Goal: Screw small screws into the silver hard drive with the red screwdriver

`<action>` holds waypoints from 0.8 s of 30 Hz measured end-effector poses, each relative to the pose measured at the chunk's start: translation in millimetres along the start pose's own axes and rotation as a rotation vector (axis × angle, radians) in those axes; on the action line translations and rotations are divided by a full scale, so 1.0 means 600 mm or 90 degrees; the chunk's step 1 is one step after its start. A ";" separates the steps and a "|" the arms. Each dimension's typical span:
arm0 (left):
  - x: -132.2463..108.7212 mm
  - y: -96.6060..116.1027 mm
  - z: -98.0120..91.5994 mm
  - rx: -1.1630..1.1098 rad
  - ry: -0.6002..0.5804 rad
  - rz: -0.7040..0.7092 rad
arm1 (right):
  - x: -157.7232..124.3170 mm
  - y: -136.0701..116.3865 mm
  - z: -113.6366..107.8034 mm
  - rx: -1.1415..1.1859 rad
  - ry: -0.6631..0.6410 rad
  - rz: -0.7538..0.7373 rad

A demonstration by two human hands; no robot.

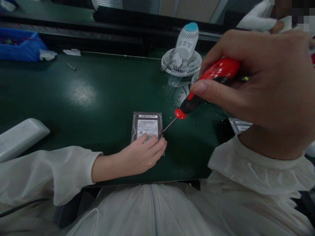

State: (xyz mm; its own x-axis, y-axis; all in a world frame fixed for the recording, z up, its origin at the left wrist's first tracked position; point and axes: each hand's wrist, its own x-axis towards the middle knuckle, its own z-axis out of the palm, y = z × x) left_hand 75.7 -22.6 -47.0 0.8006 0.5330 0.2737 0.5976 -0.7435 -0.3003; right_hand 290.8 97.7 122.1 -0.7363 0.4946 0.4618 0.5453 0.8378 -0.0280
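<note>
our left hand [140, 155] lies on the dark, white-labelled hard drive [147, 123], grip unclear; our right hand [265, 78] clamps a red-and-black screwdriver [190, 103].

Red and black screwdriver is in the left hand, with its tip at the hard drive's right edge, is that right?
Not quite: the head view shows the red and black screwdriver in the right hand, not the left hand. Its tip is indeed at the right edge of the hard drive.
</note>
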 end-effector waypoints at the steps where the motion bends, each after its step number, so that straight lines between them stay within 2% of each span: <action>1: 0.000 0.000 0.000 -0.001 0.000 0.000 | 0.000 0.001 -0.001 -0.009 0.004 0.004; 8: 0.003 -0.001 -0.005 0.000 -0.002 0.003 | -0.001 0.007 -0.005 0.052 -0.064 -0.113; 13: 0.004 -0.001 -0.006 -0.001 -0.003 -0.001 | -0.003 0.008 -0.002 0.023 0.001 -0.048; 18: 0.004 -0.001 -0.005 -0.005 0.001 0.000 | 0.000 0.009 -0.008 0.067 -0.084 -0.118; 22: 0.005 -0.001 -0.006 -0.006 -0.001 -0.006 | 0.003 0.010 -0.003 0.029 -0.017 -0.027; 24: 0.005 -0.001 -0.005 -0.008 0.002 -0.004 | 0.002 0.013 -0.002 0.013 -0.005 -0.051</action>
State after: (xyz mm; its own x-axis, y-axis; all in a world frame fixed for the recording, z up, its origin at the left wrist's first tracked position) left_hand 77.7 -21.9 -43.4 0.7964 0.5368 0.2786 0.6024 -0.7449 -0.2867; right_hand 294.8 104.4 123.4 -0.7804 0.4279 0.4560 0.4767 0.8790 -0.0089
